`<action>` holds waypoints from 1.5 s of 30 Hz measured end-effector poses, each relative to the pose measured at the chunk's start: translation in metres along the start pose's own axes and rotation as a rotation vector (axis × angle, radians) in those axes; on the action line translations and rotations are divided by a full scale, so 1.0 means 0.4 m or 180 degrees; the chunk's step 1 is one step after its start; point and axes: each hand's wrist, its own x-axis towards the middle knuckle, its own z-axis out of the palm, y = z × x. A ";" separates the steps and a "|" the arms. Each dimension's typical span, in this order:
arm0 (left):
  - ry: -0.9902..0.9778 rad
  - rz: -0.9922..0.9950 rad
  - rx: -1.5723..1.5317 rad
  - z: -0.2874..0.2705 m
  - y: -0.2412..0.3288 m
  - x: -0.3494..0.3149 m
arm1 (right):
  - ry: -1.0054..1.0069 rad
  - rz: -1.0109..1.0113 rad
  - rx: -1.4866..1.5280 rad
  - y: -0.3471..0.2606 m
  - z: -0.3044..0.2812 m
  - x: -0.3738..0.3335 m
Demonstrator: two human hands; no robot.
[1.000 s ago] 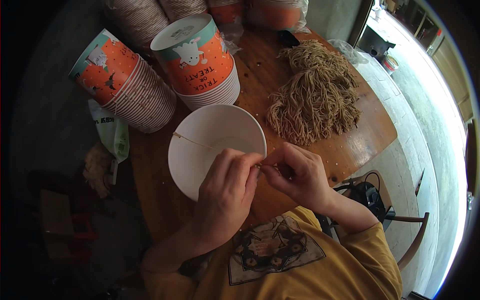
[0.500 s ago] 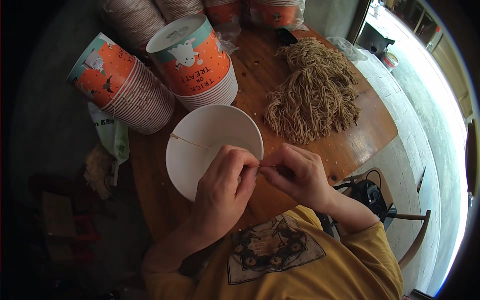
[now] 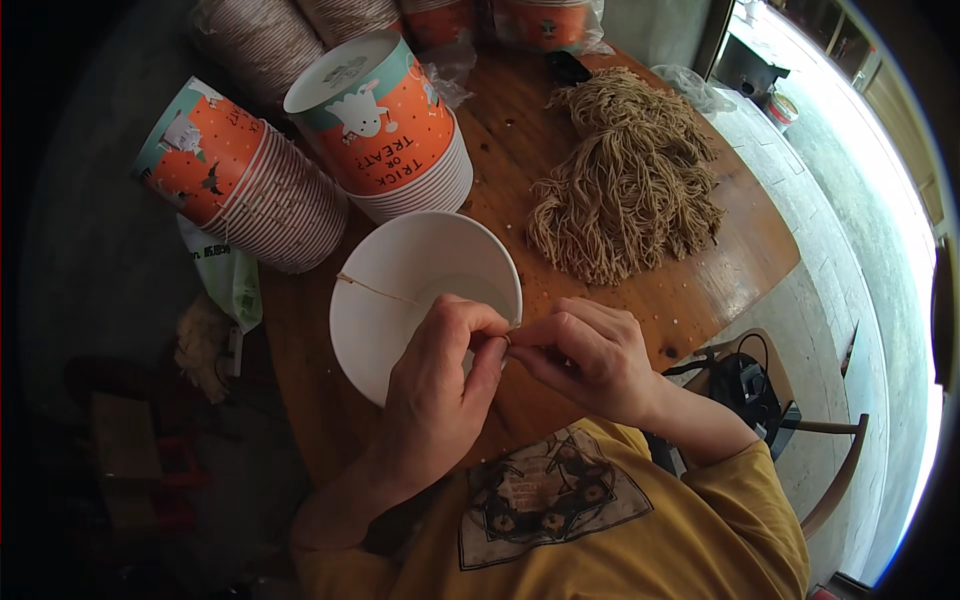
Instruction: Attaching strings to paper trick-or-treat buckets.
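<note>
A white paper bucket [image 3: 375, 240] stands on the wooden table with its open mouth toward me. A thin tan string [image 3: 375, 290] comes through its left wall near the rim and stretches across the inside toward my hands. At the bucket's right rim my left hand [image 3: 435, 365] is closed in a pinch, thumb against forefinger. Touching its fingertips, my right hand [image 3: 590, 360] is pinched closed too. A small bit of the string shows between the two hands; the fingers mostly hide it.
Behind the bucket stands an upturned stack of orange and teal paper buckets [image 3: 405, 140]; another stack [image 3: 250, 180] leans to its left. A thick bundle of tan strings [image 3: 630, 185] lies on the table [image 3: 740, 260] at right. Wrapped stacks [image 3: 260, 45] stand at the back.
My hands have drawn slightly closer together, with the fingertips now overlapping at the rim. My right hand has shifted a little to the left. The view has tilted slightly.
</note>
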 end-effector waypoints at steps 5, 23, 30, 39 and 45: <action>0.0030 0.0016 -0.0056 -0.001 0.001 0.006 | -0.0009 0.0047 0.0022 -0.003 0.005 -0.001; -0.0263 -0.1717 -0.2430 -0.012 0.008 0.035 | 0.0164 0.1029 0.0795 -0.023 0.026 -0.013; -0.0297 -0.1671 -0.2474 -0.009 0.003 0.035 | 0.0114 0.1122 0.0816 -0.022 0.021 -0.011; -0.0240 -0.1708 -0.2418 -0.016 0.005 0.036 | 0.0022 0.1363 0.1223 -0.015 0.018 -0.011; -0.0365 -0.2032 -0.2567 -0.025 0.003 0.043 | 0.0400 0.0597 0.0402 -0.004 0.023 -0.018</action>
